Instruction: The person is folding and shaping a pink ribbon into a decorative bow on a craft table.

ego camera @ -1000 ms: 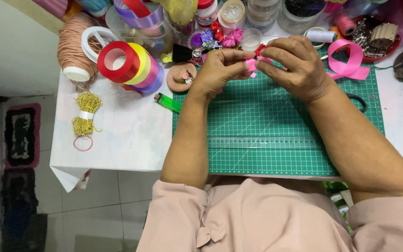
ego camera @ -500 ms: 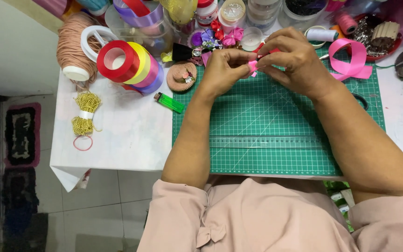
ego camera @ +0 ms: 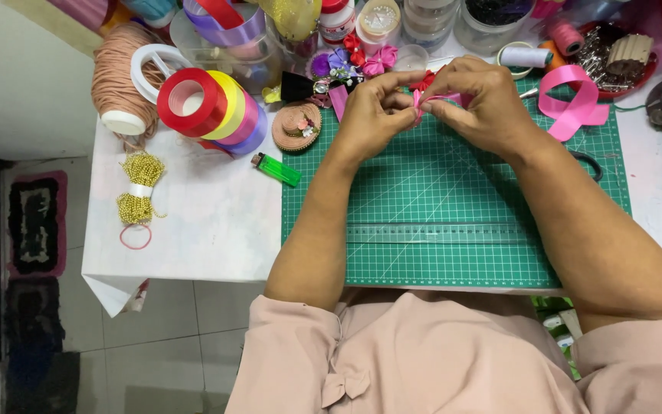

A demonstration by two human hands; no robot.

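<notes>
Head view: near the frame's top centre, above the green cutting mat (ego camera: 453, 222), your left hand (ego camera: 373, 115) and right hand (ego camera: 488, 103) pinch a small pink ribbon piece (ego camera: 432, 100), seemingly folded.

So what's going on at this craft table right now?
A person is pinching a small piece of pink ribbon between both hands, left hand and right hand, above a green cutting mat. A looped pink ribbon lies on the mat's right side. Ribbon spools, a green lighter and a tiny straw hat sit to the left.
</notes>
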